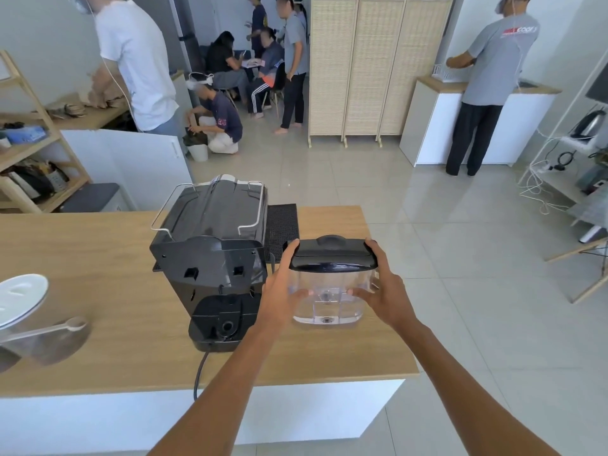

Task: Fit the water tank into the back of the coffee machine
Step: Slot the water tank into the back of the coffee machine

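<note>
A black coffee machine (210,245) stands on the wooden counter (98,350) with its back turned to me; its rear dock with a round valve (223,324) is bare. A clear plastic water tank (329,291) with a black lid (332,255) is upright just right of the machine, apart from the dock. My left hand (283,287) grips the tank's left side and my right hand (385,291) grips its right side. The tank looks empty.
A black drip mat (283,228) lies behind the tank. A white lidded container (19,301) and a metal scoop (49,330) sit at the counter's left. The machine's power cord (199,373) hangs over the near edge. Several people stand or sit in the room beyond.
</note>
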### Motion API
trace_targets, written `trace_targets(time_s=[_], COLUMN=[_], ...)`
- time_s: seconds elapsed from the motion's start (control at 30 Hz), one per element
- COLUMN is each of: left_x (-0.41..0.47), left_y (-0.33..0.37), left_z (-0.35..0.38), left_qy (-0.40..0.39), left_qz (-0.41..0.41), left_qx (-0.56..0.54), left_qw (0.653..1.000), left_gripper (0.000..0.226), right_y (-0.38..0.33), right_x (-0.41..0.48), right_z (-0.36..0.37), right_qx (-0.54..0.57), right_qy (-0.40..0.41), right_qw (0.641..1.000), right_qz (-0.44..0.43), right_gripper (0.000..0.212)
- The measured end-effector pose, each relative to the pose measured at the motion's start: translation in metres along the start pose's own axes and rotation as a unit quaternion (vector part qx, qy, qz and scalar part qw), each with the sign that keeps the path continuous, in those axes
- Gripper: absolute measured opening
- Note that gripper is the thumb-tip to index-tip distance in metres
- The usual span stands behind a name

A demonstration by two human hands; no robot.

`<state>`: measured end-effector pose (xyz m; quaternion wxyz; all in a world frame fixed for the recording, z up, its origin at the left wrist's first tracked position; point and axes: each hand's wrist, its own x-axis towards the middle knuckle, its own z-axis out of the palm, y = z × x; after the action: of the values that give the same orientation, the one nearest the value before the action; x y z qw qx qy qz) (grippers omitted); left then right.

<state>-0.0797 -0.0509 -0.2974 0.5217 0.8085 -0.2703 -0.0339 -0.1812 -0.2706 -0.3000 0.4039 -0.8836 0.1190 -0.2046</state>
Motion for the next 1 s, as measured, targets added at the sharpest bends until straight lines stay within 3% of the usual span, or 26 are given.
trace_targets(time_s=[0.27, 0.63, 1.0], left_x=[-0.004, -0.019, -0.050], left_y=[0.026, 0.060, 0.065], left_z=[0.000, -0.019, -0.097], left_qy=[0.017, 0.024, 0.050], left_qz=[-0.003, 0.039, 0.070], left_qx=[0.003, 0.026, 0.011], left_qw=[1.000, 0.999, 0.996], left_gripper=[0.093, 0.105, 0.102], right_y=[-0.005, -0.054, -0.126], right_x=[-0.001, -0.028, -0.047], right_z=[-0.012, -0.052, -0.027], right_qx=[-0.020, -0.054, -0.048], right_qy=[0.017, 0.048, 0.040], right_qw=[1.000, 0.996, 0.994], right_qz=[-0.001, -0.045, -0.086], right_gripper=[0.102, 0.099, 0.099])
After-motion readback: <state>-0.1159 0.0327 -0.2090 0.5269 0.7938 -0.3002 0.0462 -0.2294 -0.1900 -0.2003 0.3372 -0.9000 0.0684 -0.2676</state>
